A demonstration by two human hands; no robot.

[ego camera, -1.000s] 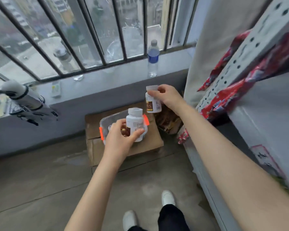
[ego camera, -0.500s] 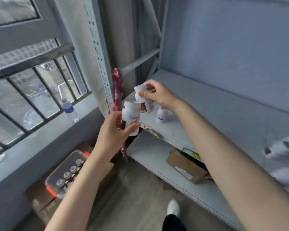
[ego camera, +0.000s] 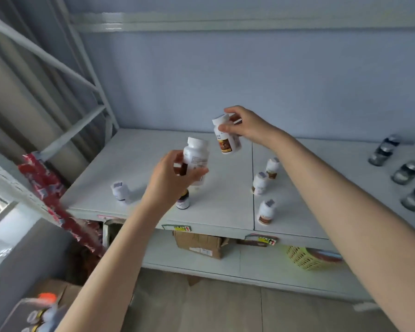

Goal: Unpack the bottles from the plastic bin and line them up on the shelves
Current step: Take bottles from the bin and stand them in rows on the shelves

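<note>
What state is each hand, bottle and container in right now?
Left hand: grips white bottle, upright, above the shelf.
Right hand: holds second bottle by its top, tilted, in the air.
Row of three bottles: standing on the shelf, capped.
Lone bottle: standing near the shelf's left front.
Small dark bottle: standing, partly hidden behind the left hand.
Plastic bin: open, bottles inside, blurred.

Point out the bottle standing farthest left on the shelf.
The small white bottle near the shelf's left front edge, left of the left hand; the rest stand beside that hand or farther right.
</note>
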